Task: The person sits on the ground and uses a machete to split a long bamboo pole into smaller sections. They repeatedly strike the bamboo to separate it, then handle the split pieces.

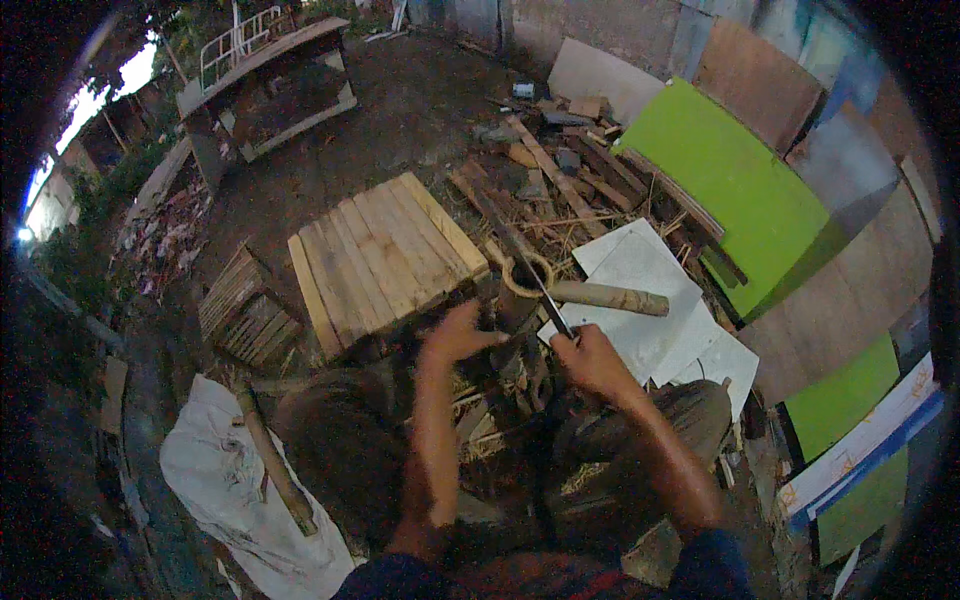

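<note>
My right hand (592, 362) is closed round the handle of a machete (556, 312). Its long blade points away from me and crosses the open top of an upright bamboo tube (520, 298). To the left, my left hand (456, 336) is raised near that tube with fingers and thumb apart, holding nothing; it is slightly blurred. A thinner bamboo piece (615, 297) extends right from beside the tube, over white sheets (645, 262); whether the two are joined I cannot tell. What lies under the tube is dim and partly hidden.
A slatted wooden panel (375, 250) lies ahead left, beside a slatted crate (248, 310). Another bamboo length (272, 460) rests on a white sack (215, 470) at my left. Scrap wood (590, 170) is piled beyond the tube. Green boards (730, 170) lean along the right.
</note>
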`<state>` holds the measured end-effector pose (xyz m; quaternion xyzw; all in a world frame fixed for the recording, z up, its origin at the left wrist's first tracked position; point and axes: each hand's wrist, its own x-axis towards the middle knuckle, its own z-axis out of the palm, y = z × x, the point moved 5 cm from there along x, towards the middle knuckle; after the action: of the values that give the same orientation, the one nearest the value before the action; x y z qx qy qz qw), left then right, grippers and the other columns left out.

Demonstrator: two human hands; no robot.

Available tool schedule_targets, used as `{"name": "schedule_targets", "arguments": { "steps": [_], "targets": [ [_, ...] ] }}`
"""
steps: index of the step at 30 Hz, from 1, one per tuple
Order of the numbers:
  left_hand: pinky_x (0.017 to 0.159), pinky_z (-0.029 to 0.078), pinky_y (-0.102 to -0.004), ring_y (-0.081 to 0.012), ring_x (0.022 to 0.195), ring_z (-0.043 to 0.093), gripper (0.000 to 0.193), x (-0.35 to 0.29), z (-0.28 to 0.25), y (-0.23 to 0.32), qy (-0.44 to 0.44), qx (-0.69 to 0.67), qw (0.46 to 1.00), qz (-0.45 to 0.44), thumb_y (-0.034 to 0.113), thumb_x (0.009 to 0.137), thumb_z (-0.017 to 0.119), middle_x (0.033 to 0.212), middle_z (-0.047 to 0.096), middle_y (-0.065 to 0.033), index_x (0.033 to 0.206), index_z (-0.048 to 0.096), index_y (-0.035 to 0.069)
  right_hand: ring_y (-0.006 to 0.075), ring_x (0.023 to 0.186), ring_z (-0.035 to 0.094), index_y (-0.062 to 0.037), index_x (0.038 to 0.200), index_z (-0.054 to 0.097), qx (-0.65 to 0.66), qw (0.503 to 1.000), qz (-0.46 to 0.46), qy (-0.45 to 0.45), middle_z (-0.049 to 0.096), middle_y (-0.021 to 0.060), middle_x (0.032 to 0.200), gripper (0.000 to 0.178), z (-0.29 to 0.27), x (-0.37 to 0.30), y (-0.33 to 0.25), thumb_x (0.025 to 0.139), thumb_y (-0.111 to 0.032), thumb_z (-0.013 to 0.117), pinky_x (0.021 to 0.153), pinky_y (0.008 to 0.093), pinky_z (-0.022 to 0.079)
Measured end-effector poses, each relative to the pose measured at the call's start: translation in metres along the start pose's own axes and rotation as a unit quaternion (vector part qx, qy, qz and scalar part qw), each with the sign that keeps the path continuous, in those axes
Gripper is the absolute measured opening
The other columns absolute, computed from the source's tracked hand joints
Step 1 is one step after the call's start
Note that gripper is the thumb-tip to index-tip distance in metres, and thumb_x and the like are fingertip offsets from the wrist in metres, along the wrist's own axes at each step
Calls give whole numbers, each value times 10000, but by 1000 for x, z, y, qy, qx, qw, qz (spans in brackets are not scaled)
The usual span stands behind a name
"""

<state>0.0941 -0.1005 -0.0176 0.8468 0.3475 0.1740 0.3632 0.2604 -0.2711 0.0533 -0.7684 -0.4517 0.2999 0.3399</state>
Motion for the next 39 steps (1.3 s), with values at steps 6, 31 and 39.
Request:
{"name": "schedule_targets", "arguments": {
  "steps": [6, 31, 39],
  "targets": [
    [972, 473, -395, -302, 1116, 637, 304, 10, -192, 212, 356, -79, 907, 211, 294, 997, 568, 1126, 688, -149, 1142, 653, 42, 222, 618, 603, 94, 922, 621, 21, 999, 1, -40, 630, 145, 685, 445, -5, -13, 1, 920, -351, 608, 579, 407, 479],
    [478, 480, -445, -319, 529, 603, 364, 36, -101, 97, 302, 333, 823, 347, 264, 893, 595, 590, 592, -141, 589, 618, 65, 366, 636, 660, -10, 772, 697, -331, 915, -198, 118, 665, 176, 666, 534, -65, 2, -43, 811, -541, 738, 657, 465, 537],
    [481, 455, -433, -316, 477, 552, 340, 16, -158, 155, 409, 290, 799, 331, 217, 895, 594, 540, 560, -134, 579, 602, 90, 406, 780, 680, -8, 897, 702, -308, 940, -143, 28, 685, 218, 774, 534, -110, -7, -115, 836, -538, 703, 710, 516, 541]
  ]
}}
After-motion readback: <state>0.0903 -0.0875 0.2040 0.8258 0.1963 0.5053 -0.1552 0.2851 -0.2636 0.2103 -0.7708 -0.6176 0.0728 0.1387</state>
